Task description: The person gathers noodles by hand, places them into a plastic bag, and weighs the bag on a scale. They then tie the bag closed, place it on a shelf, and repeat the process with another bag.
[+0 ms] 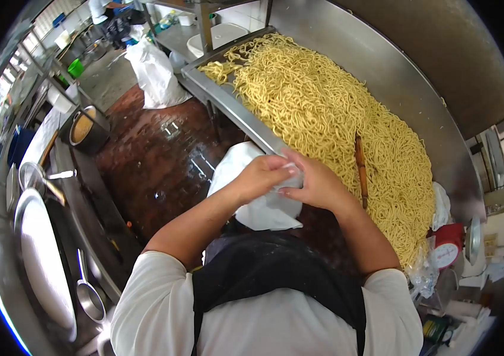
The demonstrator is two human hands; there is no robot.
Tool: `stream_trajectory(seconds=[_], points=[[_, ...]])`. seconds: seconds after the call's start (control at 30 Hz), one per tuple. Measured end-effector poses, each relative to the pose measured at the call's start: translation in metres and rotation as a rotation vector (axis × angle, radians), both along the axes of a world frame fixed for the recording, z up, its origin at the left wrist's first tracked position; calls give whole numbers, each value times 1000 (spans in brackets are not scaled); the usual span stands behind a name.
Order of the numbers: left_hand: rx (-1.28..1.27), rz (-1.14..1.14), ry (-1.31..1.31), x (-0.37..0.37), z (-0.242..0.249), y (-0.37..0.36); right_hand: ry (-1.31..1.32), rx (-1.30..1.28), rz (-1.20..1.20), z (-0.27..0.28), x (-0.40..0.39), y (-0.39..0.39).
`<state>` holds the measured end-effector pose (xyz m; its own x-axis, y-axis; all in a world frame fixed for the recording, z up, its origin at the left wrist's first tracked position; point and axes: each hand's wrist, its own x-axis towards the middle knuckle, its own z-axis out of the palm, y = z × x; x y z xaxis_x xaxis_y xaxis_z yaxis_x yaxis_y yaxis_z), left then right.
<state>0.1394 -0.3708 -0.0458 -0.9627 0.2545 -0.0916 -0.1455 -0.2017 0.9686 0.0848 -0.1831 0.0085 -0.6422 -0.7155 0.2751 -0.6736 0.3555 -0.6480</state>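
Observation:
A white plastic bag [270, 212] hangs in front of my apron, beside the metal edge of the noodle tray [245, 117]. My left hand [267, 176] is closed on the gathered top of the bag, thumb and fingers pinched together. From the other side my right hand [312, 181] grips the same bunched plastic, with its fingers curled. What the bag contains is hidden. A large heap of yellow noodles [323, 101] fills the tray just beyond my hands. Among the noodles lies a brown wooden stick [361, 169], to the right of my right hand.
A red dial scale [447, 248] and clear plastic bags [424, 270] sit at the right. A full white sack [154, 74] stands on the wet red floor [145, 154]. At left are a large round metal lid [41, 255], a saucepan [90, 299] and a pot [86, 124]. Another person [103, 9] stands far back.

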Motion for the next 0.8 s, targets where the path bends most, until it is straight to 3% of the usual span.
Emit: stream_trajectory(seconds=[0.07, 0.1, 0.13, 0.2, 0.23, 0.3, 0.37, 0.4, 0.47, 0.5, 0.53, 0.6, 0.67, 0.73, 0.8], points=[[3, -113, 0, -33, 16, -17, -357, 366, -184, 2, -30, -2], [-449, -112, 239, -47, 30, -30, -368, 366, -207, 2, -43, 6], [-895, -98, 487, -64, 36, -43, -355, 266, -341, 3, -56, 20], [-1215, -105, 573, -100, 9, -69, -392, 36, -522, 0, -80, 52], [-1264, -161, 475, -116, -15, -83, -440, -98, -575, 1, -90, 65], [-1307, -227, 362, -145, -32, -99, -452, -75, -618, 18, -105, 75], [-790, -483, -382, -174, -11, -109, -461, -80, -663, 28, -122, 87], [-814, -498, -389, -181, -16, -114, -563, -82, -629, 28, -132, 92], [413, -92, -598, -193, -46, -128, -675, -107, -602, 19, -153, 93], [606, -101, -548, -207, -66, -140, -738, -139, -560, 17, -167, 91], [609, -104, -549, -226, -66, -142, -792, -164, -517, 18, -186, 88], [862, 24, -627, -255, -70, -134, -830, -170, -519, 20, -224, 81], [838, -19, -708, -279, -73, -117, -693, -256, -651, 27, -269, 66], [703, -107, -709, -298, -78, -91, -432, -104, -715, 48, -316, 47], [505, -338, -648, -305, -90, -66, 55, 175, -723, 43, -376, 46]])
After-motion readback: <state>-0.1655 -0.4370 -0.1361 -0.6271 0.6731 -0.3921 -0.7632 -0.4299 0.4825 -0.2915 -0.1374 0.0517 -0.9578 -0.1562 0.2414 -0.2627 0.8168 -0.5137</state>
